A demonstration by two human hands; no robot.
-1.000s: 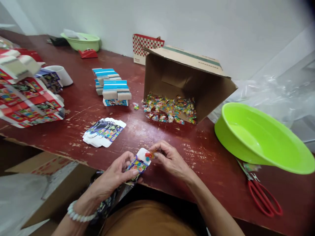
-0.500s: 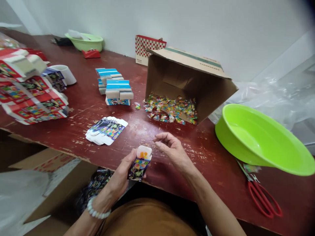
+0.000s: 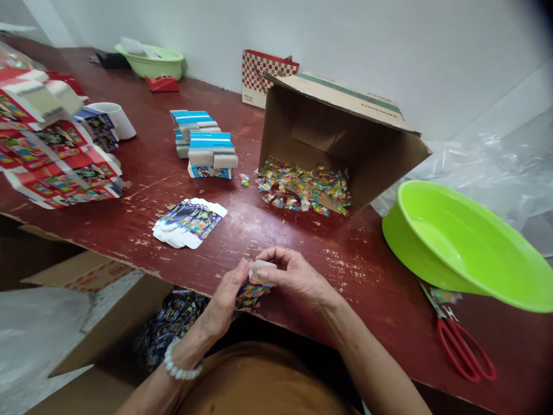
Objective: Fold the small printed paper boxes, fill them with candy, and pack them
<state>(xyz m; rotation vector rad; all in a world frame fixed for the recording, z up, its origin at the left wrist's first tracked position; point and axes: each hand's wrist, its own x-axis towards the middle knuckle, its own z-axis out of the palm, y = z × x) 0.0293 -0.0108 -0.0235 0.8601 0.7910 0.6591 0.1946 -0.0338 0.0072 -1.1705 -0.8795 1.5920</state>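
Note:
My left hand is wrapped round a small purple printed candy box near the table's front edge. At the box's top, the thumb and fingers of my right hand pinch the white end flap. The fingers hide most of the opening, so its contents barely show. A fanned pile of flat purple cartons lies beyond my left hand. Wrapped candies spill from a cardboard box tipped on its side, farther back.
Bundles of red cartons and blue cartons stand at left and centre. A green basin sits at right, beside red-handled scissors. Below the table edge, an open carton adjoins a heap of dark packages.
My right hand has come down and left to the candy box and now grips its top flap. My left hand still holds the box. The view has shifted slightly.

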